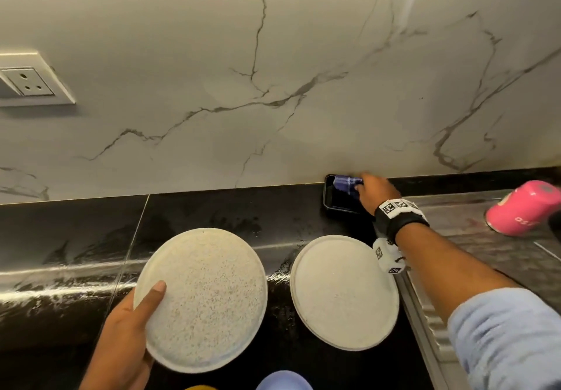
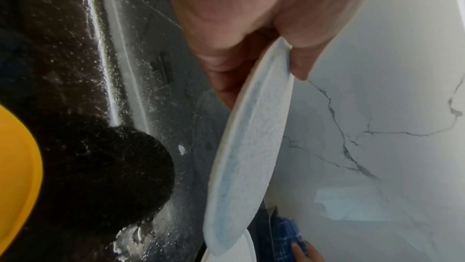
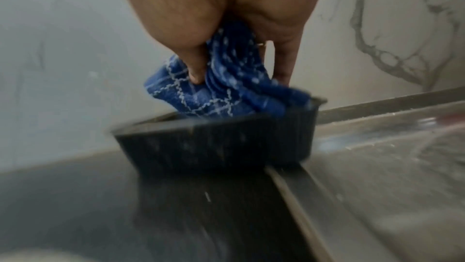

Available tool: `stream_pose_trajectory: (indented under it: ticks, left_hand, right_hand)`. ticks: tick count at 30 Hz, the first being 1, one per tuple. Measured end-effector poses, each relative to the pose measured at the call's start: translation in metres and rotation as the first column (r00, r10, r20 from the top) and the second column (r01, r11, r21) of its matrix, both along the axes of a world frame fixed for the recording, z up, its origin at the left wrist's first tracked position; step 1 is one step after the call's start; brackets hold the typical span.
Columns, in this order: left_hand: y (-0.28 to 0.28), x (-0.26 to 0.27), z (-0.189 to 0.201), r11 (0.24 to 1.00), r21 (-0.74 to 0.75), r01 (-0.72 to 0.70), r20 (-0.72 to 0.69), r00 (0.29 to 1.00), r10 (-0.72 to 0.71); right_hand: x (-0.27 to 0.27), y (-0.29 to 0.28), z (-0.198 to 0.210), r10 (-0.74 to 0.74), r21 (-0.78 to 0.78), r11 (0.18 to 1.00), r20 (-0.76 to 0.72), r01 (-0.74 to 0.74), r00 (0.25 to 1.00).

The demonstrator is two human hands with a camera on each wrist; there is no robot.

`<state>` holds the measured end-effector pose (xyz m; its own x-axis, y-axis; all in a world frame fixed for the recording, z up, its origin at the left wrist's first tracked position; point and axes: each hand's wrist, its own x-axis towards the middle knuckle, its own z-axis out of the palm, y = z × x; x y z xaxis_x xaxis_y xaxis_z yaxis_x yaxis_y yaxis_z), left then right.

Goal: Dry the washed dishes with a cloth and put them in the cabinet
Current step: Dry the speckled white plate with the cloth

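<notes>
My left hand (image 1: 133,326) grips a speckled white plate (image 1: 202,298) by its near-left rim, thumb on top, above the wet black counter; the plate (image 2: 249,147) shows edge-on in the left wrist view. A second white plate (image 1: 343,292) lies flat on the counter to its right. My right hand (image 1: 372,192) reaches to the back wall and pinches a blue checked cloth (image 1: 347,184) that sits in a small black tray (image 1: 329,204). In the right wrist view the fingers are bunched around the cloth (image 3: 221,89) above the tray (image 3: 214,143).
A pink cup (image 1: 525,209) lies on its side on the steel drainboard (image 1: 485,237) at the right. A wall socket (image 1: 28,81) sits on the marble backsplash at the left. A blue dish (image 1: 283,382) and a yellow dish (image 2: 15,176) lie near the counter's front edge.
</notes>
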<state>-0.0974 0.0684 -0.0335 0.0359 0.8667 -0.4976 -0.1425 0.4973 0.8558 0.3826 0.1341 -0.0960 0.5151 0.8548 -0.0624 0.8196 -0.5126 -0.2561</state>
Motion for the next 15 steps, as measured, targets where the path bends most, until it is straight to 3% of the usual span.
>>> stream_pose_trajectory:
  ticks: [2, 4, 5, 7, 9, 11, 13, 15]
  left_hand:
    - [0.003, -0.002, 0.002, 1.000, -0.004, -0.006, 0.014, 1.000, 0.006]
    - [0.006, -0.002, 0.005, 1.000, 0.013, 0.000, 0.033, 0.999, 0.000]
    - [0.006, -0.003, 0.007, 1.000, 0.024, 0.001, 0.045, 0.999, -0.002]
    - [0.004, -0.004, 0.010, 0.999, 0.050, 0.002, 0.069, 0.998, -0.005]
    - [0.000, -0.006, 0.012, 0.997, 0.075, 0.001, 0.114, 0.993, -0.010]
    - [-0.005, -0.011, 0.016, 0.994, 0.111, -0.009, 0.159, 0.987, -0.009]
    - [-0.013, -0.017, 0.021, 0.989, 0.147, -0.011, 0.196, 0.981, -0.019]
    - [-0.020, -0.025, 0.026, 0.982, 0.191, -0.003, 0.214, 0.976, -0.039]
  right_hand:
    - [0.000, -0.010, 0.023, -0.092, 0.170, 0.978, -0.156, 0.118, 0.983]
    - [-0.009, -0.027, 0.048, -0.100, 0.356, 0.897, -0.415, 0.263, 0.904]
    - [-0.020, -0.038, 0.061, -0.051, 0.425, 0.830, -0.587, 0.361, 0.808]
    - [-0.051, -0.065, 0.080, 0.124, 0.403, 0.723, -0.875, 0.561, 0.468]
    - [-0.090, -0.091, 0.088, 0.276, 0.267, 0.717, -0.957, 0.644, 0.090]
    - [-0.132, -0.112, 0.090, 0.333, 0.141, 0.735, -0.927, 0.663, -0.172]
    - [-0.176, -0.125, 0.093, 0.366, 0.091, 0.749, -0.882, 0.656, -0.296]
    - [-0.218, -0.130, 0.096, 0.386, 0.128, 0.760, -0.878, 0.637, -0.283]
